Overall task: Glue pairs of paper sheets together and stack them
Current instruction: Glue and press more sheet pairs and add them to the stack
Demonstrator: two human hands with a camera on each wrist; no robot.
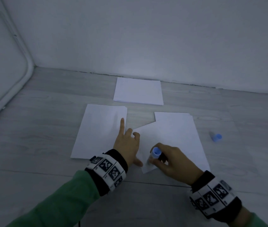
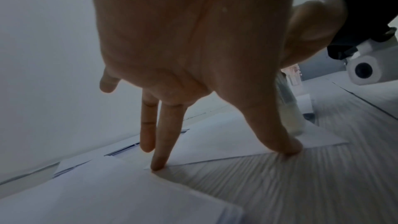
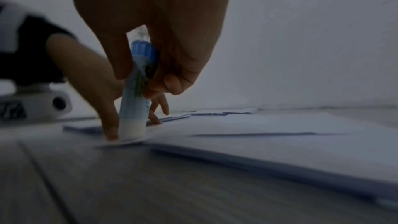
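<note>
**Glue stick pressed to a skewed sheet's near corner**

The right hand (image 1: 171, 163) grips the glue stick (image 1: 155, 152) upright, fingers and thumb curled round its tube, blue end up. Its pale tip (image 3: 131, 128) sits on the near corner of the top sheet (image 1: 167, 141), which lies skewed over the right pile (image 1: 193, 153).

The left hand (image 1: 126, 145) is spread open just left of the stick. Its thumb (image 2: 286, 144) presses the sheet's near edge, right beside the tip; one fingertip (image 2: 158, 164) presses the sheet's left corner, where it meets the left pile (image 1: 97, 130). The index finger points out flat over that pile.

A third pile (image 1: 138, 93) lies farther back near the wall, well apart from both hands. The blue cap (image 1: 216, 137) lies on its side on the desk (image 1: 39, 128), right of the right pile.
</note>
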